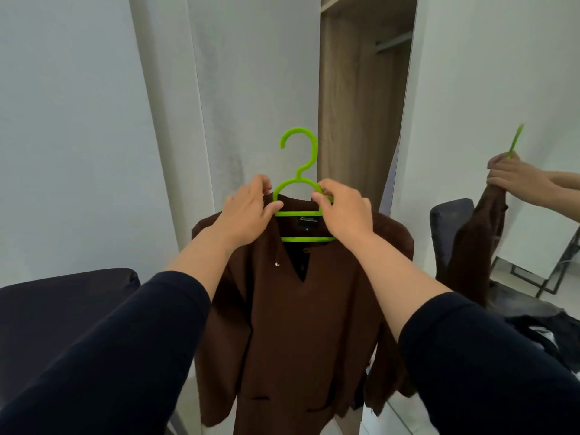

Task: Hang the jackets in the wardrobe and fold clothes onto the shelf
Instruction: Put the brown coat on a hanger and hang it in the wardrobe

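A brown jacket [301, 324] hangs on a bright green plastic hanger [299, 171], held up in front of me. My left hand [248, 211] grips the hanger's left shoulder and the jacket's collar. My right hand [343, 208] pinches the hanger's right shoulder at the collar. The hook points up and is free. Behind it the wardrobe [354, 105] stands open, showing a wooden interior and a metal hanging rail [394, 42] at the upper right.
A mirrored wardrobe door [502, 89] on the right reflects my hand, the hanger and the jacket. A dark padded seat [62, 309] stands at the lower left. Dark clothes [552, 331] lie at the lower right. A white door panel [251, 73] fills the middle.
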{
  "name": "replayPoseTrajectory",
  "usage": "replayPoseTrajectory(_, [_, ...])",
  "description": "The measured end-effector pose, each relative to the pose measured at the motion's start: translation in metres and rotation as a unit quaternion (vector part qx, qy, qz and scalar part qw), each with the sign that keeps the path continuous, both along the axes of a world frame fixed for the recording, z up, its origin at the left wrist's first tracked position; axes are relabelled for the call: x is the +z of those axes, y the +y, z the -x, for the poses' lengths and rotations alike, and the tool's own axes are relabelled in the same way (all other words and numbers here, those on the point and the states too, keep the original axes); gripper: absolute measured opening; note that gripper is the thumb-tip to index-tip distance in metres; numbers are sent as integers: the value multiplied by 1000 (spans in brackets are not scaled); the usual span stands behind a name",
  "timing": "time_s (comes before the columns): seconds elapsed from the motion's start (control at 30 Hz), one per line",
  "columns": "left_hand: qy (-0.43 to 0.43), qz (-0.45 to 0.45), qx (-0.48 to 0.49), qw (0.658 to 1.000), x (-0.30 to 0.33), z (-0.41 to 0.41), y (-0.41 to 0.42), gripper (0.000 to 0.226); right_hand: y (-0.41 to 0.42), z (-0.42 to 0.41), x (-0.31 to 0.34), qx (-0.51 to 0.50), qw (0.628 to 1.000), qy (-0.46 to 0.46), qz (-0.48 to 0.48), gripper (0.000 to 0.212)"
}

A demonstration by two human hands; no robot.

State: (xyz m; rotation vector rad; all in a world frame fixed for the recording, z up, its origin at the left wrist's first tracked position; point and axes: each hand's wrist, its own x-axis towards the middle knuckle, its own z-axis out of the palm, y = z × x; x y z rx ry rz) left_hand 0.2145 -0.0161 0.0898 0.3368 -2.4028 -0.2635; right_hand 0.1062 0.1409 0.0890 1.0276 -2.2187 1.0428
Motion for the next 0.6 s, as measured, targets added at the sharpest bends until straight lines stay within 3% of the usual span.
replayPoseTrajectory(0.07, [-25, 24, 36, 999, -8, -2, -4, 36, 7, 7, 2, -4, 1000, -16, 0, 23])
replayPoseTrajectory(0.2, [-18, 63, 54, 996, -18, 1, -9, 35, 19, 16, 2, -12, 1000, -8, -22, 23])
replayPoseTrajectory(0.43, [-10, 17, 103, 994, -20, 9, -7, 28, 26, 35, 7, -23, 999, -7, -28, 21])
replayPoseTrajectory(0.6, [-4, -1, 58, 998, -13, 34, -14, 24, 16, 51, 9, -30, 999, -7, -22, 22])
